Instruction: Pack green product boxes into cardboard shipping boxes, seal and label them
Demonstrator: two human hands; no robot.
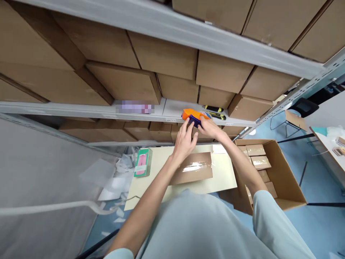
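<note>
An orange and dark-blue tape dispenser (192, 117) with a tape roll is at the front edge of the metal shelf. My right hand (208, 127) is closed round its right end. The fingers of my left hand (185, 140) are stretched out and apart, their tips at the dispenser's blue lower part. Below my hands, a brown cardboard box (194, 169) lies on the pale yellow table (223, 176), with shiny clear tape along its top. Behind the dispenser, two black and yellow utility knives (214, 108) lie on the shelf.
A green box (142, 162) with a pink panel stands at the table's left. On the right is a large open carton (288, 180) holding several small taped boxes. Brown cartons (161, 54) fill the shelves ahead. A white hose or pipe (54, 207) crosses at lower left.
</note>
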